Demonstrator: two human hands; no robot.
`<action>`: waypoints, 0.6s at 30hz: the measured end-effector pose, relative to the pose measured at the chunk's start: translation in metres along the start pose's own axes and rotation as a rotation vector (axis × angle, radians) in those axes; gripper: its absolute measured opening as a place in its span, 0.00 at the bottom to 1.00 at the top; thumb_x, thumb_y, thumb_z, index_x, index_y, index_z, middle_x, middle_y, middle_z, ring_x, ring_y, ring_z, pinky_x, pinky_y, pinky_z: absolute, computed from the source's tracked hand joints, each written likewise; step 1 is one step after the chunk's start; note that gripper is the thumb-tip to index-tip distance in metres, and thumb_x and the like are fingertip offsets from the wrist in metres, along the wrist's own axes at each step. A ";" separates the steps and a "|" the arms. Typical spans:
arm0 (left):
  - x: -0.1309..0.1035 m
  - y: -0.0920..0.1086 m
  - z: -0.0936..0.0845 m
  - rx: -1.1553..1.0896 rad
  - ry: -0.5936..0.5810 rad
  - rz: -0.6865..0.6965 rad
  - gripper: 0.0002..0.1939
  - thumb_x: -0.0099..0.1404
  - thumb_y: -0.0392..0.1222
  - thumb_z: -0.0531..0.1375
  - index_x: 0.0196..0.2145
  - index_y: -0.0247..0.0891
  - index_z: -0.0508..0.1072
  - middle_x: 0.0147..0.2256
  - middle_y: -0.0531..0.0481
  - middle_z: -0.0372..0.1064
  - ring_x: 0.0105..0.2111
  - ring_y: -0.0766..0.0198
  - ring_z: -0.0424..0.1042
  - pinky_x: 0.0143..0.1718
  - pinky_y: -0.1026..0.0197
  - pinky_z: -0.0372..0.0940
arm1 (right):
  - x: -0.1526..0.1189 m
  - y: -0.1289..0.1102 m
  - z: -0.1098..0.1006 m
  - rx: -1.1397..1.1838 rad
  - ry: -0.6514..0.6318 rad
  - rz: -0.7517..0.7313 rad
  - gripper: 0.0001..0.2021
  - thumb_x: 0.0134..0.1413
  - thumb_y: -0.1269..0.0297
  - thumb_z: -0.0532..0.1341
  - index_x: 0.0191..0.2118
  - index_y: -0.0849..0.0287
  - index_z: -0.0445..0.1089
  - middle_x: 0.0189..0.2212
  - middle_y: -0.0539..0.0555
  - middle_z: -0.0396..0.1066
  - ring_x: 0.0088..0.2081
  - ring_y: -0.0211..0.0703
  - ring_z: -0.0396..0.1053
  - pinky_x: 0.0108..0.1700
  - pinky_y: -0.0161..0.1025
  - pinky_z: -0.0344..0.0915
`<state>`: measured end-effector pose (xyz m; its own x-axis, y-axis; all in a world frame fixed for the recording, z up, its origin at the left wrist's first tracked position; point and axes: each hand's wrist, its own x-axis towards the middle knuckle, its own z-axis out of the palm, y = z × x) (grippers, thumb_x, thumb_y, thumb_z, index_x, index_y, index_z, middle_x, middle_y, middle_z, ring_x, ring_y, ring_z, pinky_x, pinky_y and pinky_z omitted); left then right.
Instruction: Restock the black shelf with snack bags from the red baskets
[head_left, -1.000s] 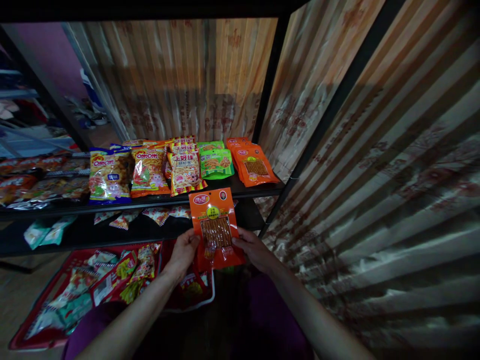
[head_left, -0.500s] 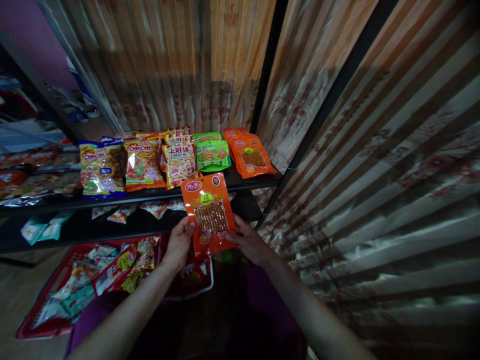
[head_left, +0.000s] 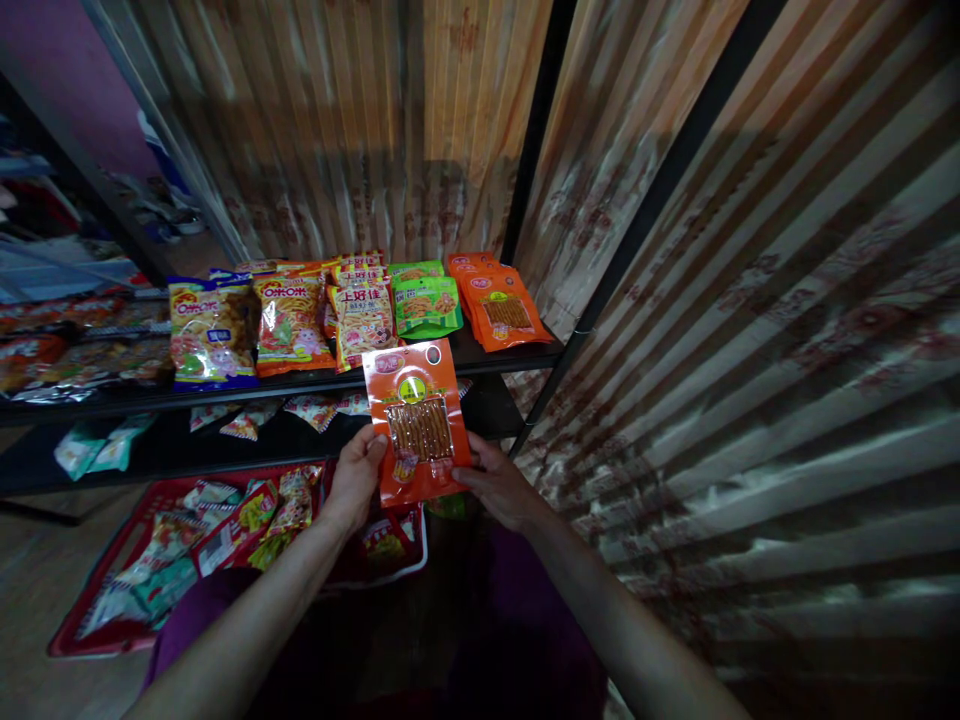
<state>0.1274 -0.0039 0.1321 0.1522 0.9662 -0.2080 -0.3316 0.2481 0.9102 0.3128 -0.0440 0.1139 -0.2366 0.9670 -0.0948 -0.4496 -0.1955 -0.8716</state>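
Observation:
An orange snack packet [head_left: 420, 430] with a clear window showing brown sticks is held upright in front of the shelf, its printed front facing me. My left hand [head_left: 360, 475] pinches its lower left edge, thumb on the front. On the lower right edge, my right hand [head_left: 499, 482] grips it the same way. Similar orange packets [head_left: 506, 312] stand stacked at the right end of the upper shelf. Beside them are green packets [head_left: 426, 305], red and yellow packets [head_left: 364, 325], an orange bag [head_left: 292, 320] and a blue-edged bag [head_left: 212, 335].
Below the black upper shelf [head_left: 300, 388], a lower shelf [head_left: 172, 455] carries small packets. A red basket [head_left: 71, 625] full of snack packets stands on the floor at the left. Patterned curtain [head_left: 750, 400] hangs behind and right, past a black post [head_left: 645, 220].
The held packet has tilted slightly and now catches more glare, still between both hands. The shelf and basket appear shifted a little right and up in the view.

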 end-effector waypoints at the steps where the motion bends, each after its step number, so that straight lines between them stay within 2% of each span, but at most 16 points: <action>1: -0.002 0.001 0.000 -0.008 -0.023 -0.009 0.15 0.52 0.45 0.63 0.37 0.38 0.70 0.33 0.51 0.75 0.33 0.61 0.74 0.38 0.59 0.67 | -0.001 0.000 -0.001 0.006 0.016 -0.002 0.27 0.39 0.68 0.69 0.50 0.54 0.66 0.39 0.50 0.75 0.40 0.42 0.72 0.46 0.41 0.65; 5: -0.010 0.005 0.005 -0.015 -0.166 -0.061 0.17 0.52 0.42 0.65 0.41 0.38 0.69 0.37 0.49 0.75 0.36 0.60 0.74 0.41 0.59 0.67 | -0.005 -0.003 -0.006 0.006 0.115 -0.020 0.27 0.36 0.69 0.69 0.48 0.54 0.68 0.39 0.50 0.75 0.41 0.42 0.72 0.46 0.41 0.65; 7: -0.014 0.006 0.011 0.004 -0.199 -0.072 0.19 0.52 0.40 0.65 0.42 0.39 0.68 0.39 0.49 0.75 0.37 0.60 0.75 0.41 0.59 0.67 | -0.008 -0.007 -0.010 -0.017 0.129 -0.021 0.26 0.37 0.68 0.68 0.47 0.55 0.68 0.39 0.50 0.75 0.40 0.43 0.72 0.45 0.41 0.66; 13: -0.019 -0.003 0.035 0.080 -0.195 -0.067 0.21 0.50 0.41 0.65 0.42 0.39 0.68 0.40 0.47 0.75 0.38 0.59 0.74 0.39 0.59 0.67 | -0.024 -0.020 -0.026 -0.158 0.160 -0.072 0.23 0.42 0.64 0.67 0.48 0.55 0.69 0.40 0.52 0.75 0.42 0.45 0.72 0.47 0.44 0.65; 18: -0.005 -0.016 0.059 0.126 -0.191 0.010 0.19 0.47 0.41 0.65 0.39 0.38 0.69 0.34 0.48 0.76 0.33 0.61 0.74 0.37 0.60 0.68 | -0.028 -0.034 -0.045 -0.354 0.235 -0.162 0.17 0.51 0.56 0.61 0.46 0.57 0.69 0.41 0.53 0.74 0.42 0.46 0.71 0.47 0.46 0.66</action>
<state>0.1866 -0.0166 0.1398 0.3271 0.9348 -0.1383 -0.2169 0.2167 0.9518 0.3737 -0.0574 0.1248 0.0329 0.9993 -0.0148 -0.1332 -0.0103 -0.9910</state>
